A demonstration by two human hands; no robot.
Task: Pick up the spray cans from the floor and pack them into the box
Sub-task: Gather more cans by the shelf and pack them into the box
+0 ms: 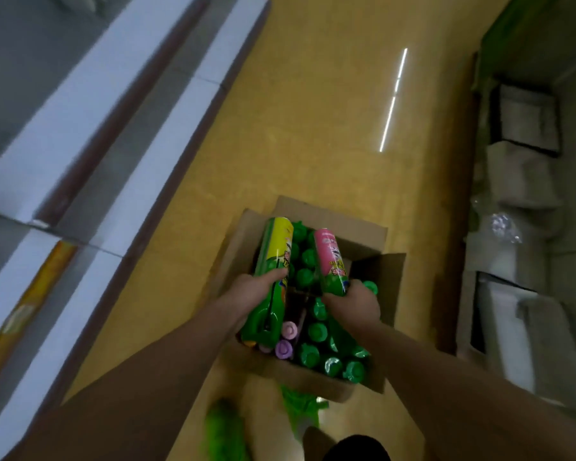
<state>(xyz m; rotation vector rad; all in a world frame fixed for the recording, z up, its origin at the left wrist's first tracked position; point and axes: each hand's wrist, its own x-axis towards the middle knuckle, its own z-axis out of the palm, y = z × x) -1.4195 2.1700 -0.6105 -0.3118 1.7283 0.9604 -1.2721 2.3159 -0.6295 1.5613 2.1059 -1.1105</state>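
An open cardboard box (373, 234) stands on the yellow floor, packed with several upright spray cans showing green caps (316, 332) and a few purple caps (284, 348). My left hand (250, 289) grips a yellow-and-green spray can (275, 251) tilted over the box's left side. My right hand (354, 302) grips a pink-and-green spray can (331, 257) above the box's middle. Near my feet, blurred green cans (223, 430) lie on the floor.
White shelf edges (147, 168) run diagonally along the left. Wrapped grey cartons (526, 181) are stacked along the right wall. A dark shoe tip (356, 449) shows at the bottom edge. Open yellow floor (313, 128) stretches beyond the box.
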